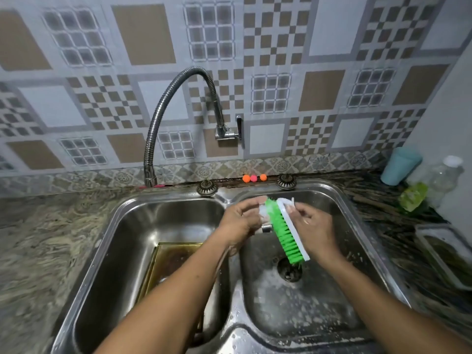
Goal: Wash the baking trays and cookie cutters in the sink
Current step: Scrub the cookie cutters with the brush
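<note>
Baking tray (173,254): rectangular, golden-brown metal, flat on the floor of the left basin of the stainless steel sink (227,198). The left forearm (178,290) hides its near part.
Right basin: foam-flecked steel around a round drain (288,273).
Left hand (240,218): over the right basin, fingers curled round a small shiny cookie cutter (266,228). Fingers and suds cover most of its outline.
Right hand (314,228): grips the white plastic back of a scrub brush (283,231), green bristles against the cutter.
Counter, right: clear rectangular container (444,254), cut off by the frame edge. Behind it are a blurred green sponge (412,196), a pale bottle (444,175) and a teal cup (399,166).
Wall: ribbed, arched metal faucet (158,118); three small orange and pink balls (253,178).
</note>
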